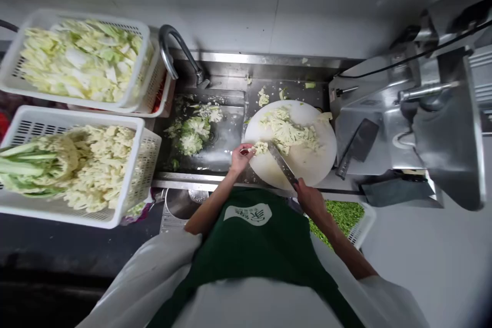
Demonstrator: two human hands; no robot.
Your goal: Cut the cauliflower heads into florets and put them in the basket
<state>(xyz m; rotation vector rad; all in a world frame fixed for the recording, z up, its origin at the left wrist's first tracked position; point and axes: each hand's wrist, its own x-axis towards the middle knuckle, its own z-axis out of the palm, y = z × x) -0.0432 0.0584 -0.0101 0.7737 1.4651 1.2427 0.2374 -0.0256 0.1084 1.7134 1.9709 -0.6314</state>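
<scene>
My right hand (308, 196) is wrapped round the handle of a kitchen knife (283, 165), whose blade slants up and left over a round white cutting board (303, 177). The blade's tip end is beside a small cauliflower floret (261, 148) near the board's left edge. With closed fingers, my left hand (241, 157) holds that floret by its left end. Larger cut cauliflower pieces (286, 130) lie on the upper middle of the board. Whether the blade touches the floret I cannot tell.
Left of the board is a metal sink (225, 151) with cauliflower scraps (194, 133) and a faucet (184, 51). White baskets hold cauliflower (103, 164) and cut cabbage (80, 61). At right, a cleaver (363, 141) lies by a metal slicer (449, 123). Chopped greens (342, 218) sit in a basket below.
</scene>
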